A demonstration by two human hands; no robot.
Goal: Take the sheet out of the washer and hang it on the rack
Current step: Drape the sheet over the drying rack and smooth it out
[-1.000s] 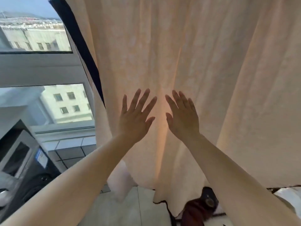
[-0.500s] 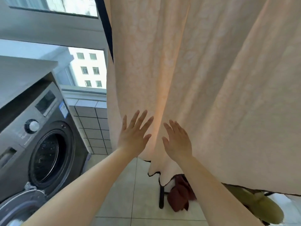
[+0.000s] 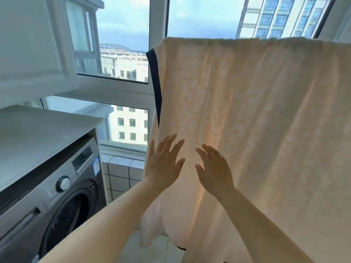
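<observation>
Hanging cream sheet (image 3: 256, 111) — navy-edged.

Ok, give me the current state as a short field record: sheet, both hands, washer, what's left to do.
sheet: cream sheet with dark edge trim, draped over a top line, hanging down in folds
rack: hidden under the sheet's top fold
left hand: open, fingers spread, against the sheet near its left edge
right hand: open, fingers straight, against the sheet
washer: lower left, under a white counter
background: window with buildings outside
remaining: probably only smoothing; the sheet is already hung
</observation>
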